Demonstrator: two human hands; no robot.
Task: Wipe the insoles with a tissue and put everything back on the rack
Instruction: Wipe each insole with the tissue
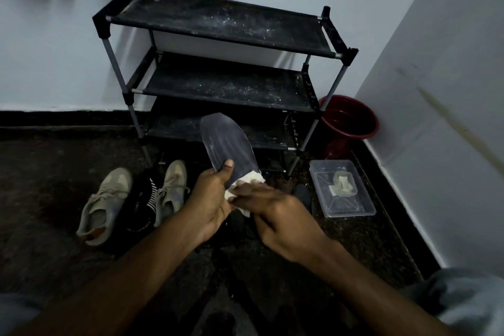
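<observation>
My left hand (211, 200) grips the heel end of a dark grey insole (225, 142), thumb on top, holding it toe-up in front of the black shoe rack (218, 22). My right hand (275, 215) holds a white tissue (249, 179) against the insole's lower part. Two beige sneakers (106, 204) lie on the floor to the left with a dark striped item (144, 202) between them. The rack's three shelves are bare and dusty.
A clear plastic box (342, 188) holding crumpled used tissue sits on the floor to the right. A red bucket (347, 120) stands in the corner beside the rack. White walls close the back and right side. Dark shapes lie under my hands, unclear.
</observation>
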